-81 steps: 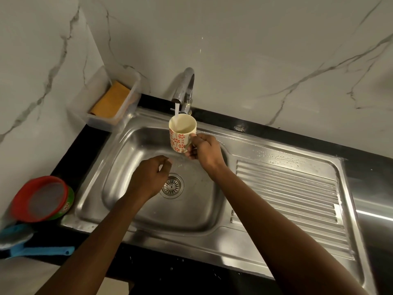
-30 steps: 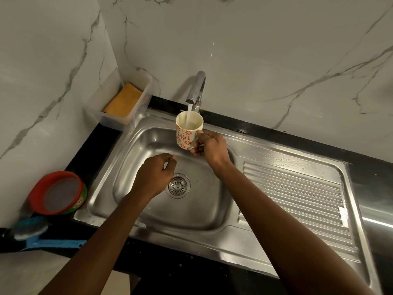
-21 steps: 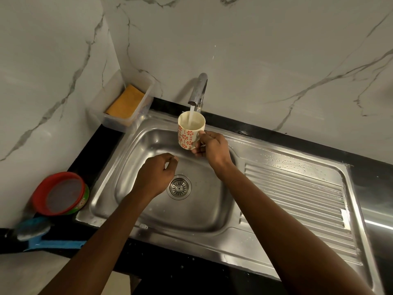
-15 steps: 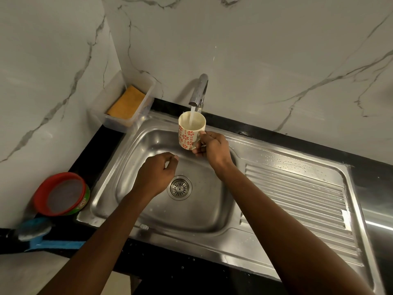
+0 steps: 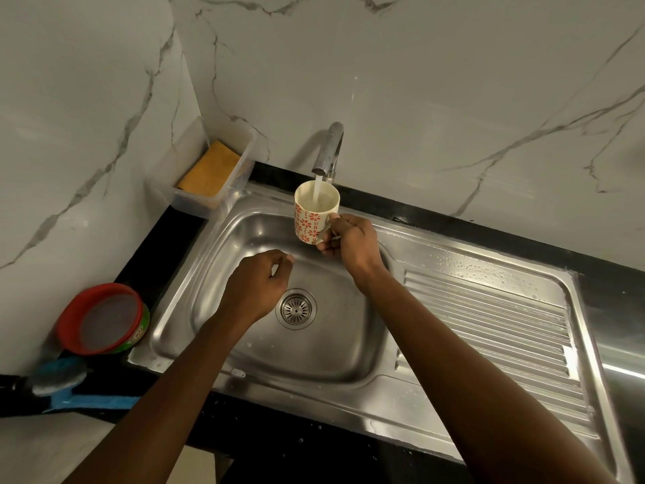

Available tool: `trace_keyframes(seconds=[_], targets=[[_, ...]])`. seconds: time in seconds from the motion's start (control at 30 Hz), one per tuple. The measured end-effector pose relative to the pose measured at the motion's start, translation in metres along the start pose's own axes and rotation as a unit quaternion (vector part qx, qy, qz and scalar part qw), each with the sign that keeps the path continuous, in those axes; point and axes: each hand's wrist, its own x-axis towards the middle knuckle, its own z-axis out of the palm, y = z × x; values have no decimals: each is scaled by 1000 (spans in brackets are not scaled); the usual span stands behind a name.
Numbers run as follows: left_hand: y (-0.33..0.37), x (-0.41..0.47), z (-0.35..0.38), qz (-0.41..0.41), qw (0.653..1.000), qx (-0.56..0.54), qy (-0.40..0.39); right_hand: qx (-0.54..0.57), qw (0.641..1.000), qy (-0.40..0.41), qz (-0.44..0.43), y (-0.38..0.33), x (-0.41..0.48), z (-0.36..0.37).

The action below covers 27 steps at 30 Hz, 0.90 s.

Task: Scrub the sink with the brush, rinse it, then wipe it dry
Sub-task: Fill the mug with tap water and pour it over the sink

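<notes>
Steel sink (image 5: 195, 274) | right hand (image 5: 352, 244) fingers pinch mug (image 5: 314, 214) handle under tap (image 5: 328, 148) | left hand (image 5: 254, 288) loosely curled

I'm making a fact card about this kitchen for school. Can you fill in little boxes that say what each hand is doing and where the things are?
right hand: holds the flowered mug by its handle under the tap
water: running from the tap into the mug
left hand: loosely curled, empty, above the sink beside the drain
orange sponge: in a clear tray in the back left corner
blue brush: on the counter left of the sink, untouched
red-rimmed tub: on the counter beside the brush
</notes>
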Motion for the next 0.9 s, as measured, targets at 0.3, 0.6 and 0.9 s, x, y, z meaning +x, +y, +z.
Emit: trace_keyframes(seconds=[0.3, 0.6, 0.9], targets=[[1, 0, -2, -6, 1000, -1, -8, 12, 1000, 7, 7, -1, 2, 0], [2, 3, -3, -3, 1000, 0, -18, -1, 1000, 16, 3, 4, 4, -1], [8, 1, 19, 11, 998, 29, -48, 18, 1000, 12, -21, 23, -28, -43]])
